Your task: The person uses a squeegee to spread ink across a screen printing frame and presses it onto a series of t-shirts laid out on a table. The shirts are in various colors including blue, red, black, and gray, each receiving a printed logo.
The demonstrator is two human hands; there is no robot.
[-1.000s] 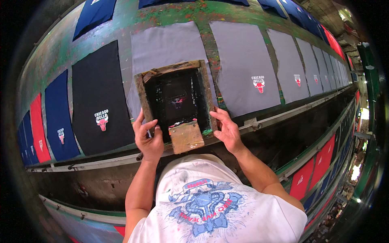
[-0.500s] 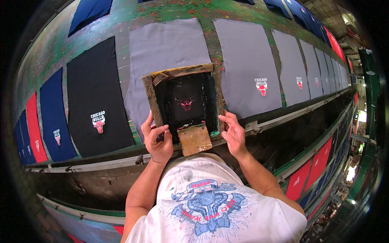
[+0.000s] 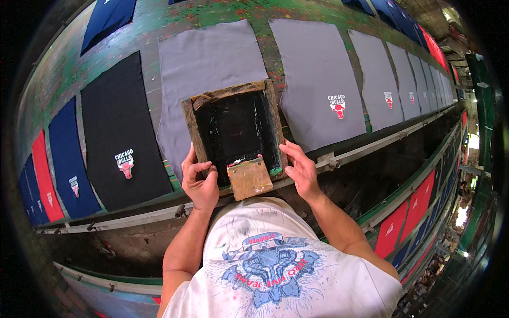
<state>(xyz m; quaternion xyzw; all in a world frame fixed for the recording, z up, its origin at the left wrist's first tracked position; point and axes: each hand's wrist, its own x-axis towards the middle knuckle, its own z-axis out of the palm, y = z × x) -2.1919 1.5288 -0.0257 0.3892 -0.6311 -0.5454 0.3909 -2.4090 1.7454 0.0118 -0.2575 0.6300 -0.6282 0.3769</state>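
Observation:
A wooden screen-printing frame [image 3: 274, 112] with a dark mesh [image 3: 236, 124] lies over the lower part of a grey fabric panel [image 3: 212, 55] in front of me. Its near end holds a squeegee with a wooden block handle [image 3: 251, 179], tilted toward my body, with some pinkish-white ink along its edge. My left hand [image 3: 200, 180] grips the frame's left side between thumb and fingers. On the opposite side my right hand [image 3: 300, 168] pinches the right rail near its lower corner. What lies beneath the frame is hidden.
A black panel [image 3: 116, 127] with a red-and-white bull print lies left, beside navy and red ones. Grey printed panels [image 3: 318, 69] stretch away right. A metal rail [image 3: 366, 146] with pipe stubs edges the table. Another table with red panels [image 3: 419, 204] stands behind to the right.
The red bull-head shape visible in the mesh half a second ago no longer shows; the mesh looks plain dark. Frame and hands sit slightly further left in view, along with the surroundings.

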